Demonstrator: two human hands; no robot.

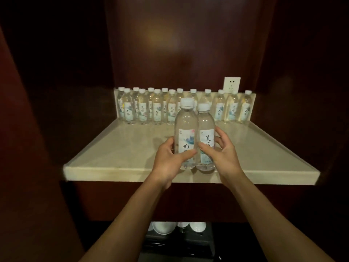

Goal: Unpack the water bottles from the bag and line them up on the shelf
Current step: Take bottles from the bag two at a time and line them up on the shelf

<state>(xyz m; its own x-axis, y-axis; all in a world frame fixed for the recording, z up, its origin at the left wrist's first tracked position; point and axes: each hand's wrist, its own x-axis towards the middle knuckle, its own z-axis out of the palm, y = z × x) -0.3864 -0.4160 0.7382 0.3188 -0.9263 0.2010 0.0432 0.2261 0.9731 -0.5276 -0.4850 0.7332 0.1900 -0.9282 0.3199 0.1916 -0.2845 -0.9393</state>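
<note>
Two clear water bottles with white caps and pale labels stand upright side by side near the front edge of the beige shelf (pixel 117 148). My left hand (pixel 170 159) is wrapped around the left bottle (pixel 186 125), thumb across its label. My right hand (pixel 222 154) grips the right bottle (pixel 206 123) from its right side. The two bottles touch each other. Several more bottles (pixel 156 108) of the same kind stand in rows against the shelf's back wall, two deep on the left and single on the right. No bag is in view.
A white wall socket (pixel 232 84) sits above the back row at the right. Dark wooden panels close in the shelf on both sides. Below the shelf, white bowls (pixel 164 226) rest on a dark tray (pixel 179 244).
</note>
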